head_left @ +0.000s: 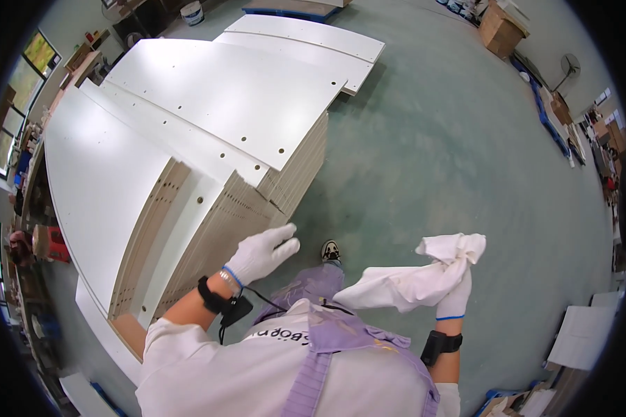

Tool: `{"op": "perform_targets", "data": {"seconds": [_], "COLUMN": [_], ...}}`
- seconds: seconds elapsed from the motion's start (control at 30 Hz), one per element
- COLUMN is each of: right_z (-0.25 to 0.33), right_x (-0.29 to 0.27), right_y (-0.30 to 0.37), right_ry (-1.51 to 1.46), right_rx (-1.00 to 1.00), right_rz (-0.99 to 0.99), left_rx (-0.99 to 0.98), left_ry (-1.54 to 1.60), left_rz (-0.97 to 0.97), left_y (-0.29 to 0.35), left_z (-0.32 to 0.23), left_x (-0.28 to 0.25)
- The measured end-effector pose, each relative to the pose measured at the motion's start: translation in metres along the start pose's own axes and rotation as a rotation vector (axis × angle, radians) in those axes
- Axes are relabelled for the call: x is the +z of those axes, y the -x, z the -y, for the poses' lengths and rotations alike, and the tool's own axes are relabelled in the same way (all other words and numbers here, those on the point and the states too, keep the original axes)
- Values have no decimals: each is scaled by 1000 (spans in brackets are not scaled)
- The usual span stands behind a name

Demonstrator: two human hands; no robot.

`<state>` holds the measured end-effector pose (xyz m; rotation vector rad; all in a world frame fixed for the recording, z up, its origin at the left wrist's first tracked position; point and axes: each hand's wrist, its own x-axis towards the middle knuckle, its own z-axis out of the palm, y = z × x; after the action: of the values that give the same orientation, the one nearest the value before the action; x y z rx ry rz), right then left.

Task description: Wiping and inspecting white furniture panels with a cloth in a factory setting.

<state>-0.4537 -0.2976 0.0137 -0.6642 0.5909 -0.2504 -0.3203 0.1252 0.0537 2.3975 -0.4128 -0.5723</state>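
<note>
My left hand, in a white knit glove with a blue cuff edge, is held open beside the near end of a stack of white boards. Nothing is in it, and the fingers are stretched out. On my right, my right hand wears a matching glove and is closed on a white cloth. The cloth bunches over the hand and hangs across toward my apron. Round holes dot the boards' faces, and several layers show at their edges. The upper white panel overlaps others farther back.
Green floor stretches ahead and to the right. A cardboard box and a standing fan are at the far right. A white bucket stands at the back. Along the left wall runs a cluttered bench beneath windows.
</note>
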Motion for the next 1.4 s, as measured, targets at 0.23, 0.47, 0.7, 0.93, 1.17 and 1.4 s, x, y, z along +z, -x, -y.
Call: {"op": "perform_targets", "data": {"seconds": [0.23,0.47,0.7,0.93,1.17,1.4], "right_z": [81,90,82,23,-188,-236], "right_x": [52,124,296,460,506,465], "right_y": [-112,-261,-401,-599,-419,-404], "right_ry": [-46,203,365,562,658,1774], "right_rx": [-5,111,116,-75,342,-723], "right_rz": [-77,103,629,1163,1135,1524], "left_rx": [-300,-693,-946,-1219,-1339,-1269], "left_ry": [141,124,269,512,611,666], "left_rz": [-139,-312,-505,-586,-675,-820], "left_y": [-133,-138,-115,-91,-64,-80], "left_z": [-6,10,-17,-74,-92,-89], "left_x": [-2,12,39,76,99,78]}}
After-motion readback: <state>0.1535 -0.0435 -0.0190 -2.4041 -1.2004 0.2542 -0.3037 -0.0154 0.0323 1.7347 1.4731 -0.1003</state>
